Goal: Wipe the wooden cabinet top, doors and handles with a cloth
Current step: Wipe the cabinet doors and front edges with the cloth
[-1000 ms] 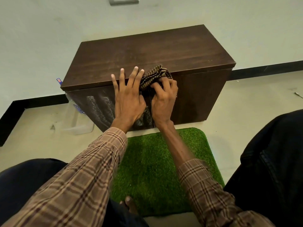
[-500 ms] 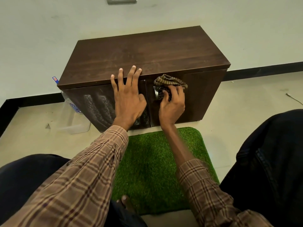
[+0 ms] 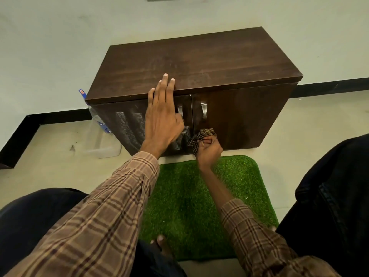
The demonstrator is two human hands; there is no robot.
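**Dark wood cabinet, right door wiped low down**

Dark brown and low, the cabinet (image 3: 191,62) stands against a pale wall, its two doors closed and facing you. Your left hand (image 3: 162,118) lies open and flat over the upper part of the left door (image 3: 127,124), its fingertips (image 3: 165,78) reaching onto the front edge of the top; it grasps nothing. Your right hand (image 3: 208,148) is clenched around a bunched checked cloth (image 3: 200,136), which is pressed against the lower inner corner of the right door (image 3: 245,118), just beside the seam between the doors. Two metal handles flank that seam: the left handle (image 3: 179,110) is partly covered by your left hand, and the right handle (image 3: 203,109) is fully exposed, above the cloth and apart from it. A green artificial-grass mat (image 3: 199,196) lies on the floor directly before the cabinet. A clear plastic bottle (image 3: 99,122) stands at the cabinet's left side. Plaid sleeves (image 3: 103,216) cover both forearms.
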